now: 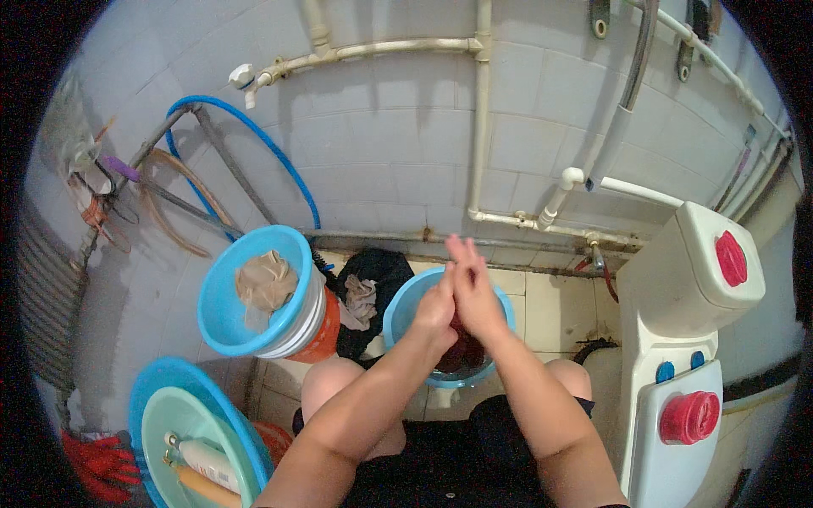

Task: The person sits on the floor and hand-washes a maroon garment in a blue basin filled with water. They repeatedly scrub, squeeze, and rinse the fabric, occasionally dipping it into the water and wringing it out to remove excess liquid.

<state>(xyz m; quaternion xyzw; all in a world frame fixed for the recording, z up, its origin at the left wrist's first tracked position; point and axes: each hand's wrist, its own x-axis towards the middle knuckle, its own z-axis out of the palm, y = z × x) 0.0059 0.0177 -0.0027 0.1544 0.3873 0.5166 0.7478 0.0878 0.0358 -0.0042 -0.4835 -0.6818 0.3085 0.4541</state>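
My left hand point(437, 306) and my right hand point(476, 300) are pressed palm to palm above a light blue basin point(396, 315) on the floor. Their fingers are stretched out and point away from me. Nothing shows between the palms, though their inner sides are hidden. Inside the basin lies something dark reddish-brown point(464, 354), maybe wet cloth, partly covered by my hands and wrists.
Left of the basin are a black bag point(385, 284) with crumpled greyish cloth, and a blue basin point(216, 296) holding beige fabric on stacked buckets. Nearer left, a green basin point(157, 423) holds a bottle. A white toilet point(665, 296) with red lids stands right. Pipes point(478, 127) line the tiled wall.
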